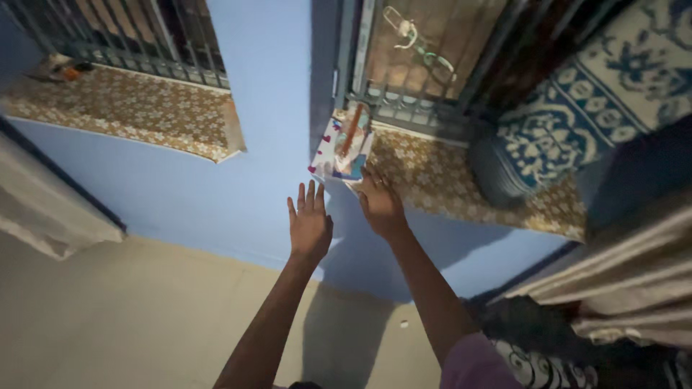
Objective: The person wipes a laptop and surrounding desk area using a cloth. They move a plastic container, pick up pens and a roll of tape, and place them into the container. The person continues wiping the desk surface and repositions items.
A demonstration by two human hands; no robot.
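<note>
The right hand [380, 205] touches the colourful packet [344, 148] on the sill's [432, 180] corner, fingers spread; the left hand [310, 220] hovers flat just below it.

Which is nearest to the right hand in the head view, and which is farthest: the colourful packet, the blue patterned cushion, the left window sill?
From the right hand:
1. Colourful packet, at its fingertips, on the sill corner.
2. Blue patterned cushion, to the right on the same sill.
3. Left window sill, far left, past the left hand.
</note>
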